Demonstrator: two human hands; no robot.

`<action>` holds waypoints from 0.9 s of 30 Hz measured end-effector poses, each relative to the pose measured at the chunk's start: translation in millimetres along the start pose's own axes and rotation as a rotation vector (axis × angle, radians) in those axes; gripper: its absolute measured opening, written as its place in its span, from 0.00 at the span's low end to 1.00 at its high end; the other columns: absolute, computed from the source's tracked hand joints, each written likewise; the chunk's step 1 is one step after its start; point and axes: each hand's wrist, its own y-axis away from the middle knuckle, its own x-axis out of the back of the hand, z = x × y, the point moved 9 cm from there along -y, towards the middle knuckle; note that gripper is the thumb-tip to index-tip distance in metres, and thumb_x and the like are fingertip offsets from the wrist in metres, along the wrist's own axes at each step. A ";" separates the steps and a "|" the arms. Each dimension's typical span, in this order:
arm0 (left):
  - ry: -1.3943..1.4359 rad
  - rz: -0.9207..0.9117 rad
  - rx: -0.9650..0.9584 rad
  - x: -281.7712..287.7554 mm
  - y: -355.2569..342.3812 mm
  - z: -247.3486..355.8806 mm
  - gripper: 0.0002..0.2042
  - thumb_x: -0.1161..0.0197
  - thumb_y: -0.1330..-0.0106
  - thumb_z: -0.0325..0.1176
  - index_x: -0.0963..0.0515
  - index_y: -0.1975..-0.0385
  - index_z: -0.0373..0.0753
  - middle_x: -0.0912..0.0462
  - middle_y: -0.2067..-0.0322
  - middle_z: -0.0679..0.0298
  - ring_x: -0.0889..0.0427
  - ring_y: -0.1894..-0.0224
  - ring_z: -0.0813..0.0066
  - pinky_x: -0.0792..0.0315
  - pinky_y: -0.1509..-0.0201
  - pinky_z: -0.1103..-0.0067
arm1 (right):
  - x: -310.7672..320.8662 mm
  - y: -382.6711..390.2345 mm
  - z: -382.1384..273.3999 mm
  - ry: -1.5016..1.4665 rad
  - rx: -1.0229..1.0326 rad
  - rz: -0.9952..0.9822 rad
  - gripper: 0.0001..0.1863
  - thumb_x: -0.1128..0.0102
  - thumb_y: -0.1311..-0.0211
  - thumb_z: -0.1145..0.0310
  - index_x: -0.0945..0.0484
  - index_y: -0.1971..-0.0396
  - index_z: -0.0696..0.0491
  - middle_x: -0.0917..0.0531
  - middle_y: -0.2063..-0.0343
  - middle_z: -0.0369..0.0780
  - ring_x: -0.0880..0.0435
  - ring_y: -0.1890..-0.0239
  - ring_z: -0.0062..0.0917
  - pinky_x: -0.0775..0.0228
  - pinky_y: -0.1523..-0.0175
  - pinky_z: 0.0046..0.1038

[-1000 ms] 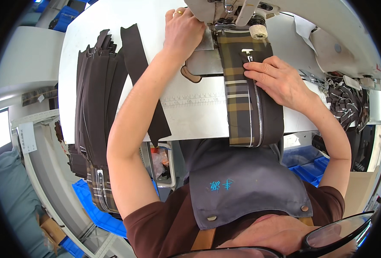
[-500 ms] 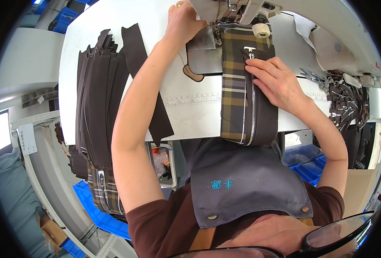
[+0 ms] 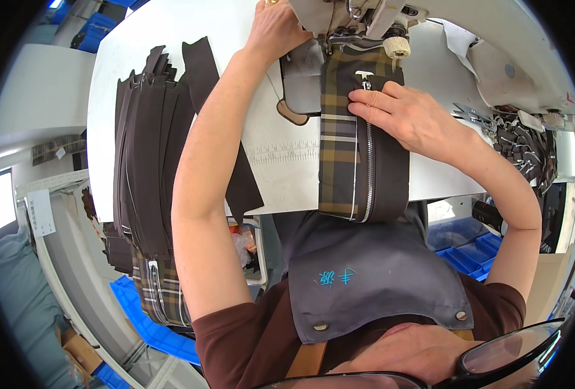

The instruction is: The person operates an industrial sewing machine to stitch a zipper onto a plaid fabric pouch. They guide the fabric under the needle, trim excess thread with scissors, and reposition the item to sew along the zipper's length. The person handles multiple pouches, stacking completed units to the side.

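Two bare hands work at a white table [image 3: 423, 185], below the head of a sewing machine [image 3: 495, 55]. A strip of checked and dark cloth [image 3: 338, 165] lies on the table, with its far end at the foot of the machine and its near end going a little over the front edge. Along this strip runs a metal zipper [image 3: 370, 172], whose slider [image 3: 366, 84] is near the far end.

The right hand [image 3: 407, 120] rests on the strip with fingers stretched and close together; the fingertips press on the cloth just below the slider and do not clench. The left hand [image 3: 275, 29] is beside the machine head, on its left side. Its fingertips are hidden there, so it cannot be told whether they grasp something or are free. A ring [image 3: 272, 2] is on one of its fingers.

Near the left forearm lies a single dark strip [image 3: 200, 68], and further left there is a thick pile of dark strips [image 3: 148, 136]. On the right side of the table is a heap of dark pieces with metal parts [image 3: 521, 155].
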 end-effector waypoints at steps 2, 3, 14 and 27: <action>0.074 -0.020 0.022 -3.7 -4.3 -0.8 0.14 0.35 0.46 0.35 0.22 0.61 0.36 0.20 0.62 0.51 0.24 0.55 0.54 0.31 0.52 0.66 | 0.8 -2.0 0.3 0.020 0.018 -0.015 0.19 0.43 0.53 0.76 0.25 0.57 0.56 0.25 0.57 0.36 0.27 0.64 0.27 0.27 0.61 0.27; 0.119 -0.032 0.036 -5.9 -6.3 -1.0 0.14 0.35 0.46 0.35 0.22 0.61 0.36 0.21 0.61 0.51 0.24 0.55 0.54 0.31 0.52 0.66 | 1.7 -2.6 1.5 0.014 0.013 -0.015 0.17 0.43 0.53 0.76 0.25 0.59 0.56 0.26 0.59 0.36 0.26 0.64 0.27 0.27 0.61 0.28; 0.437 -0.123 0.135 -20.9 -12.9 -8.9 0.16 0.34 0.45 0.37 0.22 0.59 0.36 0.21 0.59 0.53 0.24 0.54 0.60 0.31 0.50 0.68 | 7.1 2.8 11.2 -0.019 0.040 0.107 0.07 0.44 0.53 0.74 0.27 0.70 0.55 0.26 0.66 0.36 0.25 0.68 0.27 0.28 0.66 0.28; -0.033 -0.272 0.081 -1.7 25.2 -7.4 0.13 0.36 0.47 0.35 0.20 0.62 0.41 0.19 0.65 0.62 0.24 0.56 0.63 0.36 0.49 0.66 | 7.6 12.4 38.2 0.014 -0.114 0.150 0.18 0.43 0.58 0.79 0.25 0.61 0.56 0.25 0.60 0.38 0.25 0.62 0.30 0.28 0.60 0.30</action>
